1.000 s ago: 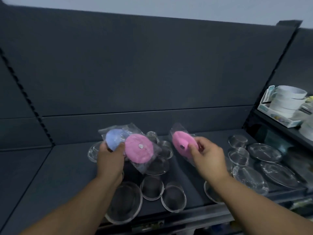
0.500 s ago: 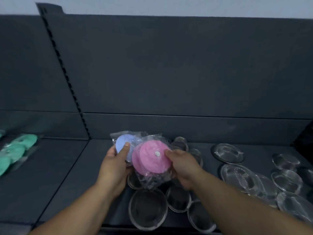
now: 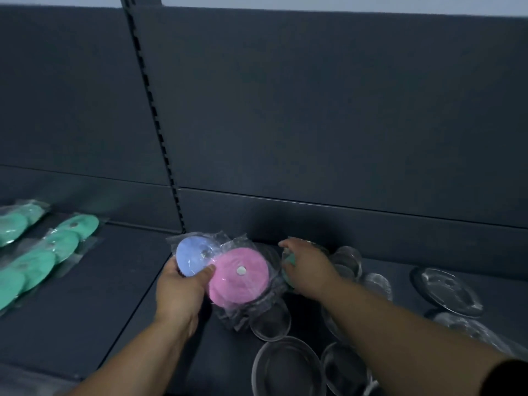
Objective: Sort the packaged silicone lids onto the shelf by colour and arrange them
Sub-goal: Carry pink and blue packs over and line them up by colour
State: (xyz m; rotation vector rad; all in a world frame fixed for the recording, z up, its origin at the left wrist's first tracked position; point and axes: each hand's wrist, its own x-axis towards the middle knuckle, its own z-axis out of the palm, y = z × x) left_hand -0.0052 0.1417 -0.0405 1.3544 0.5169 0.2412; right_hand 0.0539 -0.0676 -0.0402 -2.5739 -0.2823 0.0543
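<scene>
Since half a second ago, the right hand (image 3: pixel 311 270) has let go of the pink lid (image 3: pixel 240 277) and moved right, and the view has swung left, so more of the green lid packs (image 3: pixel 37 264) is in sight.

Left hand (image 3: pixel 180 292): grasps two clear plastic packets together, thumb pressed on top. One packet contains the blue lid (image 3: pixel 190 257), the other the pink lid. The blue lid lies to the left and slightly farther; the pink lid overlaps its right edge. Both are held above the shelf (image 3: pixel 114 281), near its middle.

Right hand: fingers bent over a single green lid (image 3: pixel 288 262) in clear wrap, just right of the pink lid. Whether the fingers grip it or only rest on it cannot be told.

Green lid packs: laid flat in overlapping rows on the left section of the shelf, well apart from both hands.

Clear dishes (image 3: pixel 285 367): spread over the right section of the shelf, near and right of the hands.

Slotted post (image 3: pixel 154 110): stands at the back, dividing the two sections.
</scene>
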